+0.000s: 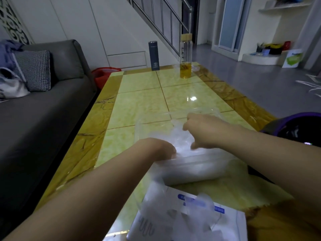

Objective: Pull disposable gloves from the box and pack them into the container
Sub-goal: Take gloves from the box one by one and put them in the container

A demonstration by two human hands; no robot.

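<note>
Nearest me, one box (231,221) lies flat on the desk (139,105), with a loose glove (173,211) spilling out of its slot. Past it, my left hand (156,147) dips over the near edge of the one clear container (194,165). Its fingers are buried in film, so I cannot tell whether they grip. My right hand (205,129) is in there too, fingers and thumb curled around the wad of gloves (180,138) inside the container. There are too many thin layers to count.

Risks now: the springy film may puff back over the rim once I let go. The light container may skid on this glossy top if I push sideways.

Further out stand two bottles, well apart from my work: one dark flask (153,55) and one glass bottle (185,56) holding yellow liquid.
</note>
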